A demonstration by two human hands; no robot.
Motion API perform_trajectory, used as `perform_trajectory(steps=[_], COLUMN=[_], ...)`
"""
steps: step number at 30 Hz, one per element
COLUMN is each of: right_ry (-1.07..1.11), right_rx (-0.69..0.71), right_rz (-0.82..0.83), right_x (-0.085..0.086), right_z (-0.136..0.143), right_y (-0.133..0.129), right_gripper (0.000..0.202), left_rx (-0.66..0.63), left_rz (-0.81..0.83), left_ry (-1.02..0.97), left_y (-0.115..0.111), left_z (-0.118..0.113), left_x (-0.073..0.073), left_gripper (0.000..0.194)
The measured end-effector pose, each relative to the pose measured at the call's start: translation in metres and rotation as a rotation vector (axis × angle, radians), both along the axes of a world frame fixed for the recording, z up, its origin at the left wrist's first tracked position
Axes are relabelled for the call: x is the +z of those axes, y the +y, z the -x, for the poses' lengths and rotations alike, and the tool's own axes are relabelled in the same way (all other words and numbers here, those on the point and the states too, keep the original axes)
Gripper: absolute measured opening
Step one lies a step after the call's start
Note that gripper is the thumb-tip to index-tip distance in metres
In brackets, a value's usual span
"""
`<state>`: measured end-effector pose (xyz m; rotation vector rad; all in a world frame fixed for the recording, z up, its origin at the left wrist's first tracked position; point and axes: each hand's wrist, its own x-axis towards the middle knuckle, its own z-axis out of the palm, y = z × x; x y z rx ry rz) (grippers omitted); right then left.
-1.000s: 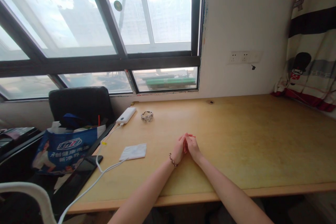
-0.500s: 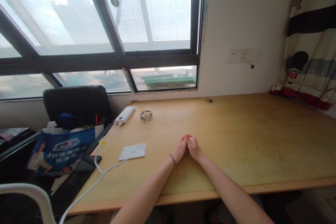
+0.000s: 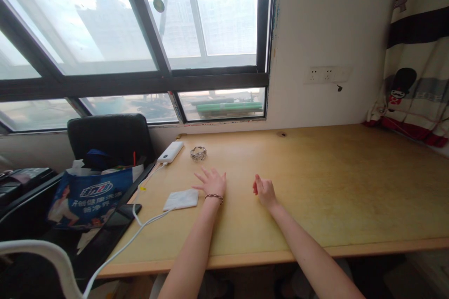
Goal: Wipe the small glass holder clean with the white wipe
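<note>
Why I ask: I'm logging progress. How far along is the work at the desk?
Done: nothing visibly; the white cloth, power bank and glass dish lie untouched. In hand: left hand spread open beside the cloth, empty; right hand loosely curled, contents unclear. Left: any grip on a thing.

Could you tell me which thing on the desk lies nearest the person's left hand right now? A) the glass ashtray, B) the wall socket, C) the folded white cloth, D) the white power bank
C: the left hand is spread open, palm down, on the desk, with the folded white cloth just beside it; the glass ashtray and the white power bank lie farther back by the window.
</note>
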<state>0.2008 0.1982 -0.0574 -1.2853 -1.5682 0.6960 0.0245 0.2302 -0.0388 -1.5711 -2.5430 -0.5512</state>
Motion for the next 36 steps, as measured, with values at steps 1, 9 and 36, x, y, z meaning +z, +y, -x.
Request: perform_trajectory(steps=[1,9,36], right_ry=[0.003,0.208,0.702], right_rx=[-0.005,-0.044,-0.375], right_rz=[0.0,0.066,0.214], right_x=[0.0,-0.003,-0.017], right_z=[0.0,-0.001,-0.021], right_y=[0.0,0.003,0.027], right_gripper=[0.059,0.059,0.047], left_rx=[0.071,-0.502,-0.664], left_rz=[0.045,0.015,-0.108], left_ry=[-0.027,-0.019,-0.468], left_y=[0.003,-0.005,-0.012], left_z=[0.006,-0.021,-0.035], left_x=[-0.005,-0.021,-0.02], left_gripper=[0.057,0.049,0.031])
